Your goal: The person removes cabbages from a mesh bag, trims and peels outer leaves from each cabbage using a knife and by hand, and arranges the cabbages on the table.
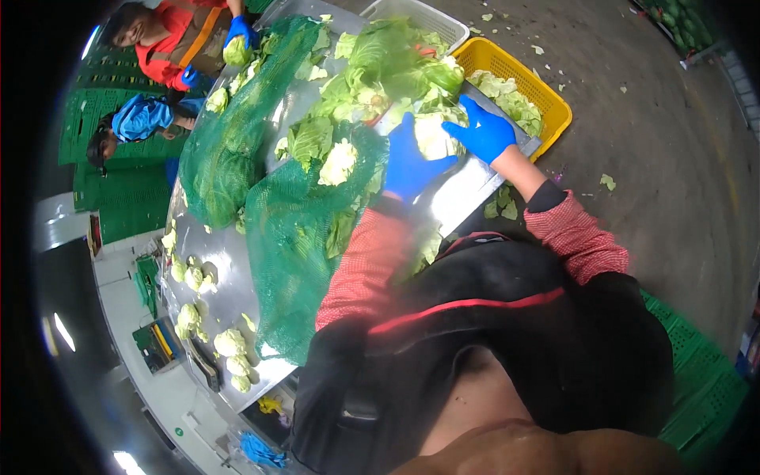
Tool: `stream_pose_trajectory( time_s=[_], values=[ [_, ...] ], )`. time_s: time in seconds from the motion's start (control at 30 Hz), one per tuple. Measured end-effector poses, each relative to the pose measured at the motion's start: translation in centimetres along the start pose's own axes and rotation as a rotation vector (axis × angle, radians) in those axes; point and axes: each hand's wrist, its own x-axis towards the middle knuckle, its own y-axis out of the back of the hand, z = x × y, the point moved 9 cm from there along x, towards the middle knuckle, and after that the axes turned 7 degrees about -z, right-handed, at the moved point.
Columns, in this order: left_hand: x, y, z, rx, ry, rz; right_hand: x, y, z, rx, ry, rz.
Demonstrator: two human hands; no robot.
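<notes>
A pale green cabbage (434, 136) lies near the right edge of the metal table (467, 190), between my two blue-gloved hands. My left hand (410, 165) is blurred, its fingers pointing away and the thumb standing apart toward the cabbage. On the other side my right hand (484, 133) has its fingers spread, one tip at the cabbage's edge; whether it presses on it I cannot tell. Just beyond them is a heap of loose green cabbage leaves (388, 63). Green mesh netting (297, 229) spreads to the left, partly under my left forearm, with a cabbage piece (339, 164) on it.
A yellow basket (560, 111) of leaves stands at the table's right, beside a white crate (443, 20). Several trimmed cabbages (230, 343) sit at the left edge. Across the table a co-worker's blue-gloved hand (241, 33) holds a cabbage. Leaf scraps (607, 182) litter the floor.
</notes>
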Motion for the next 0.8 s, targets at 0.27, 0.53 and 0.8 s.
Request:
stream_pose_trajectory(
  time_s=[0.27,0.53,0.8],
  values=[
    [-3.0,2.0,-2.0,-0.54,0.361,-0.053,0.3,-3.0,-3.2,0.071,0.198,-0.077],
    [-4.5,1.6,-4.9,-0.65,0.29,0.068,1.5,-4.4,3.9,-0.134,0.004,-0.219],
    [-4.0,1.2,-1.6,-0.29,0.052,-0.068,0.0,-1.8,-8.6,-0.143,0.401,-0.122]
  ],
)
